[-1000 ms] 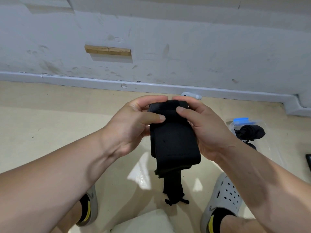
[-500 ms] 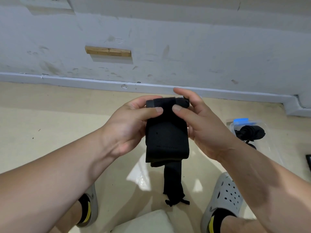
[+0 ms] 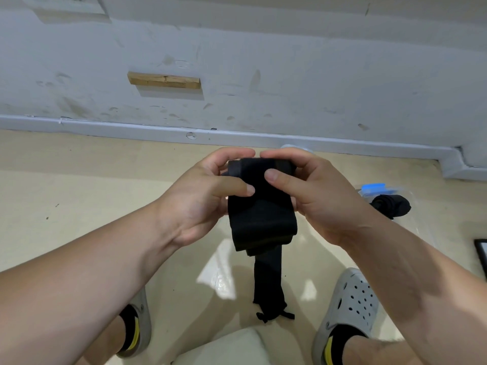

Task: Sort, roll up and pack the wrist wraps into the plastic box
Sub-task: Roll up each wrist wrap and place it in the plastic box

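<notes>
1. Centrally: wrist wrap [image 3: 262,212], black fabric, held in the air above the floor [image 3: 79,206], between the two hands and well left of the box. Its upper end is rolled into a thick bundle. The broad band hangs below, and a narrower tail reaches down to loose thread ends near the stool.
2. Left hand [image 3: 203,198]: pinches the left side of the wrap's rolled top, with the thumb pressed on the near face and the fingers curled over the far side.
3. Right hand [image 3: 316,196]: pinches the right side of the same roll, with the thumb on the near face and the forefinger arched over the top. The forefingers of the two hands nearly meet above the roll.
4. Plastic box [image 3: 419,227]: clear, on the floor at the right, beyond the right forearm, with a blue latch [image 3: 373,187] on its far edge.
5. Rolled wrap [image 3: 392,205]: black, lying inside the box.
6. Shoes: grey perforated clogs worn over black socks with yellow stripes, the left one [image 3: 142,320] and the right one [image 3: 347,306] both flat on the floor.
7. Stool [image 3: 224,349]: pale, only partly seen at the near edge, between the shoes.
8. Wall [image 3: 263,48]: scuffed white, far side, bearing a wooden strip [image 3: 164,80], with a white baseboard [image 3: 105,125] along its foot.
9. Dark framed item [image 3: 481,256]: at the right edge, cut off and unidentifiable.
</notes>
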